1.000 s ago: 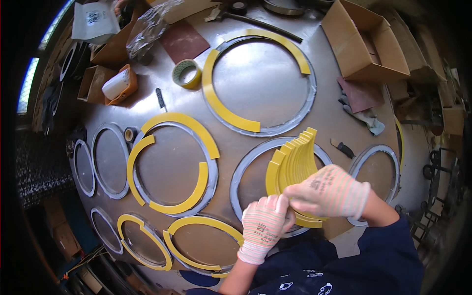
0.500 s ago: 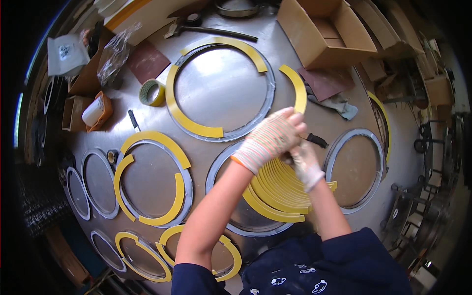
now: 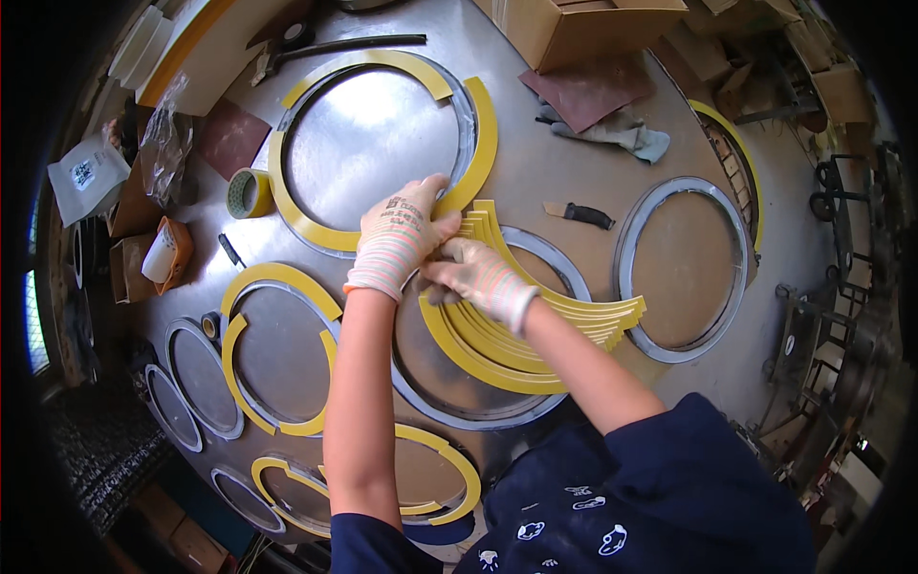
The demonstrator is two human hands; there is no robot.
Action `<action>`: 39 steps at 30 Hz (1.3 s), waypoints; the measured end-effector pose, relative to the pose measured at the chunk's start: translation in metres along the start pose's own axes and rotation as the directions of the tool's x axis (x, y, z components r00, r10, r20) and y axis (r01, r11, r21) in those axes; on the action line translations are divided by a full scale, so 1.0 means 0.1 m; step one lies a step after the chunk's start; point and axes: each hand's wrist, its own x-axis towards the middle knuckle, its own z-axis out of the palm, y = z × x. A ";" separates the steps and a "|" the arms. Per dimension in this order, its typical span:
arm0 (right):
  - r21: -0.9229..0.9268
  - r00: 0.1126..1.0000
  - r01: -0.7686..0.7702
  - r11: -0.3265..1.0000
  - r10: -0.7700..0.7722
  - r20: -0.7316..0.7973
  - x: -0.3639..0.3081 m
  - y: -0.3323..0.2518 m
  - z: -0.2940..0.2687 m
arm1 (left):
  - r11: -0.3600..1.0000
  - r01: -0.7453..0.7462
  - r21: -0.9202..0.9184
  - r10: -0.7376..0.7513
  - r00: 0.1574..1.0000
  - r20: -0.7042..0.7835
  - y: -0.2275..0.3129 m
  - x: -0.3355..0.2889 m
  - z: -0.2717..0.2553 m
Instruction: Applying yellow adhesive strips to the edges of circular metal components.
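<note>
My left hand (image 3: 402, 234), in a striped knit glove, is closed on the lower end of a yellow curved strip (image 3: 486, 139). That strip lies along the right side of a large grey ring (image 3: 466, 115), which carries other yellow arc strips (image 3: 306, 230). Close beside it, my right hand (image 3: 483, 277), also gloved, has its fingers curled near the left fingertips; what they hold, if anything, is hidden. Under the right hand, a fanned stack of yellow curved strips (image 3: 497, 359) rests over another grey ring (image 3: 421, 397).
A knife with a black handle (image 3: 585, 216) lies right of the hands, with a bare grey ring (image 3: 626, 258) beyond it. Yellow tape (image 3: 251, 193), dark red sheets (image 3: 232, 139), a grey glove (image 3: 622, 132) and a cardboard box (image 3: 593, 36) stand or lie around. Several smaller rings are at left.
Both hands have moved left. The yellow strip in my left hand was apart from the large ring and now lies against its right side. The view has shifted, and the knife shows fully.
</note>
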 end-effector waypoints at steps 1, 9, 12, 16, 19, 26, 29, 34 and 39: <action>-0.118 0.987 -0.022 0.993 0.041 0.155 -0.14 -0.11 -0.05 | 1.000 0.008 0.003 -0.008 1.000 0.003 -0.10 -0.02 0.01; -0.995 0.855 0.066 0.074 -0.519 0.018 -1.53 0.23 -0.64 | 0.924 -0.082 0.374 0.166 0.966 -0.198 -0.59 -0.07 0.34; -0.984 0.935 0.171 0.042 -0.321 0.149 -1.79 0.51 -0.38 | 0.885 -0.168 0.434 0.327 0.888 -0.324 -0.64 -0.06 0.39; -0.991 0.926 0.134 -0.016 -0.353 0.131 -1.57 1.16 0.11 | 0.918 -0.122 0.377 0.324 0.779 -0.538 -0.74 -0.26 0.47; -0.995 0.883 0.032 -0.100 -0.464 0.075 -1.47 1.42 0.15 | 0.980 -0.179 0.082 0.176 0.611 -0.772 -0.47 -0.56 0.46; -0.990 0.930 0.135 -0.050 -0.337 0.144 -1.59 1.25 0.05 | 0.872 -0.203 -0.446 -0.274 0.552 -0.788 -0.19 -2.13 1.27; -0.982 0.921 0.158 -0.098 -0.345 0.183 -1.69 1.23 0.03 | 0.730 -0.159 -0.665 -0.536 0.471 -0.700 -0.12 -2.54 1.51; -0.953 0.943 0.268 0.143 -0.242 0.229 -1.81 1.02 -0.10 | 0.910 -0.091 -0.404 -0.299 0.528 -0.794 0.10 -2.80 1.74; -0.287 0.941 0.020 0.958 0.079 0.329 -2.55 0.50 -0.43 | 0.840 -0.347 0.417 0.535 0.654 -0.535 0.84 -2.83 1.11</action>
